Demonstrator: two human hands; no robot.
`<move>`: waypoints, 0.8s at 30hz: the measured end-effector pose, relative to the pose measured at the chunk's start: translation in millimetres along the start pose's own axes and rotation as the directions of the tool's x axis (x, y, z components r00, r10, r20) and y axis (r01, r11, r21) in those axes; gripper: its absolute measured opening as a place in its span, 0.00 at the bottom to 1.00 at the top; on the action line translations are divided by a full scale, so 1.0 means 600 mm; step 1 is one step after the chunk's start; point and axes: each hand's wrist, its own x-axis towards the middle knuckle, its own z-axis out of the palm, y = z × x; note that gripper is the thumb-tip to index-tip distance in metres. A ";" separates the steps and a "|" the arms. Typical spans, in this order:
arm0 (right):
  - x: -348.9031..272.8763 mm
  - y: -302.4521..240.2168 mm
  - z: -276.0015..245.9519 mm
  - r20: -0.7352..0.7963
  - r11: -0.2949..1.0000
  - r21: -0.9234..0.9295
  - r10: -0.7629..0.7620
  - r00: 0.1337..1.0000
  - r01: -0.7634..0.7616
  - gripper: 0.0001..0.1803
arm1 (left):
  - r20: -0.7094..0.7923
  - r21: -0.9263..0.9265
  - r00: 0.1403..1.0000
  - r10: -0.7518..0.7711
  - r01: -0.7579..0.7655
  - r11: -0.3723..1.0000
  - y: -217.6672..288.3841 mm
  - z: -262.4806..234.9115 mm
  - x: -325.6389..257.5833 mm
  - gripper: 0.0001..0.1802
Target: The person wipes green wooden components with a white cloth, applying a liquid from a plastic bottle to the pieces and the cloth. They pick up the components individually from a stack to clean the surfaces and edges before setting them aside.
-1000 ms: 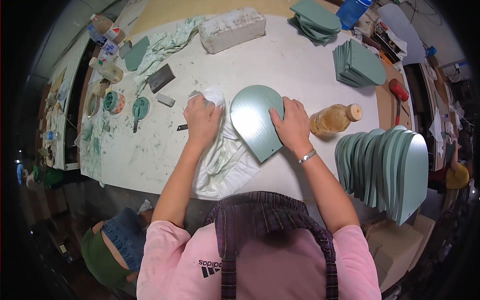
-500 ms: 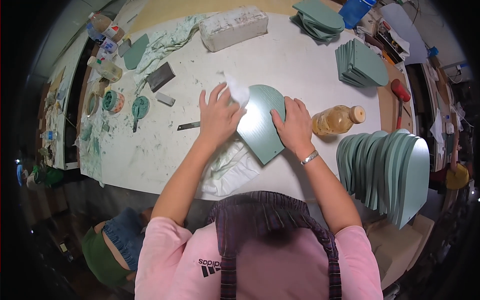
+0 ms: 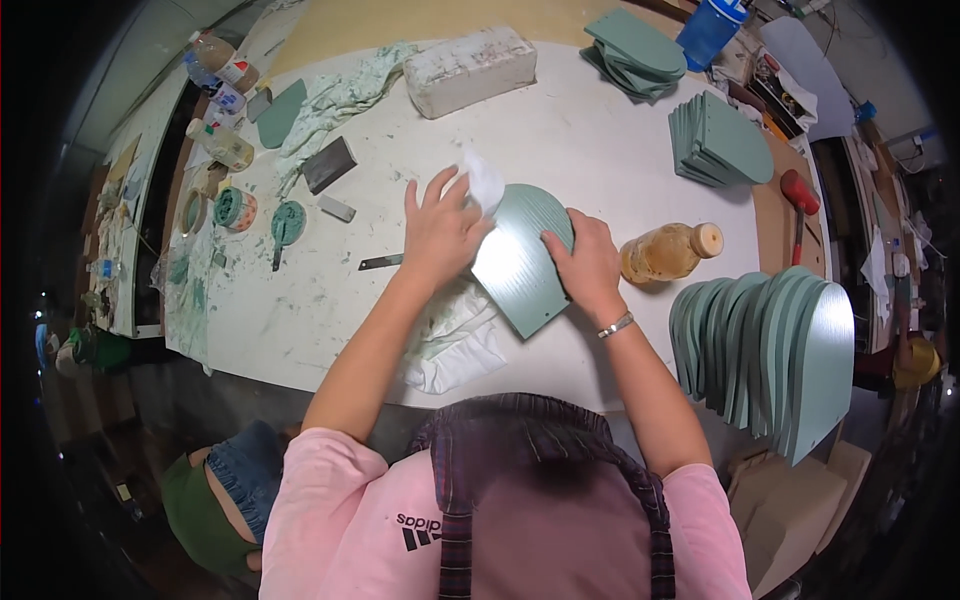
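A green arch-shaped panel [image 3: 520, 262] lies flat on the white worktable [image 3: 590, 140] in front of me. My left hand [image 3: 440, 228] presses a small white cloth [image 3: 485, 182] onto the panel's upper left edge. At the right edge of the panel, my right hand [image 3: 588, 262] rests flat with its fingers on the surface, holding it down. A larger crumpled white rag [image 3: 455, 340] lies under my left forearm, partly tucked beneath the panel.
A bottle of amber liquid [image 3: 668, 252] lies on its side right of my right hand. Several green panels [image 3: 770, 340] stand fanned at the right; more stacks [image 3: 718, 142] lie behind. A white block [image 3: 470, 68], scrapers and jars [image 3: 235, 208] sit at the left.
My left hand came off the crumpled rag and moved right onto the panel's upper left edge with a small white cloth. The right hand stayed on the panel.
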 end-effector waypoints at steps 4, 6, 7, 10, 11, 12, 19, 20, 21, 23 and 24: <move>0.030 0.026 -0.021 0.068 0.996 0.086 0.028 0.997 -0.034 0.21 | 0.114 -0.046 0.987 -0.111 0.117 0.992 -0.026 -0.013 -0.065 0.13; 0.041 0.007 -0.034 0.107 0.987 0.114 0.101 0.989 -0.113 0.19 | -0.115 -0.469 0.940 -0.320 0.233 0.852 -0.043 -0.010 -0.088 0.11; 0.042 0.001 -0.044 0.101 0.988 0.110 0.098 0.990 -0.109 0.19 | -0.122 -0.472 0.940 -0.318 0.227 0.852 -0.050 -0.014 -0.093 0.11; 0.037 -0.032 -0.076 0.071 0.998 0.022 0.065 0.995 -0.067 0.18 | 0.206 -0.888 0.741 -0.640 0.416 0.196 -0.057 -0.040 -0.099 0.13; 0.030 -0.042 -0.089 0.066 0.995 0.085 0.052 0.996 -0.058 0.16 | 0.149 -0.899 0.761 -0.632 0.370 0.234 -0.043 -0.055 -0.098 0.15; 0.021 -0.045 -0.104 0.052 0.988 0.142 0.047 0.998 -0.054 0.15 | 0.097 -0.909 0.785 -0.612 0.320 0.267 -0.020 -0.072 -0.090 0.18; -0.049 -0.076 -0.116 0.232 0.344 0.887 0.245 0.941 -0.309 0.05 | 0.022 -0.335 0.953 0.301 -0.277 0.901 0.130 -0.093 -0.094 0.14; -0.060 -0.092 -0.124 0.172 0.310 0.917 0.258 0.951 -0.250 0.05 | 0.017 -0.339 0.954 0.300 -0.277 0.899 0.125 -0.089 -0.086 0.14; -0.066 -0.085 -0.122 0.165 0.313 0.917 0.267 0.949 -0.247 0.05 | 0.039 -0.346 0.976 0.215 -0.188 0.919 0.111 -0.088 -0.073 0.15; -0.078 -0.069 -0.114 0.036 0.278 0.951 0.339 0.940 -0.137 0.04 | -0.027 -0.320 0.996 0.082 -0.086 0.943 0.087 -0.077 -0.070 0.15; -0.080 -0.072 -0.116 0.034 0.275 0.952 0.334 0.942 -0.132 0.04 | -0.031 -0.315 0.996 0.084 -0.090 0.945 0.070 -0.065 -0.085 0.15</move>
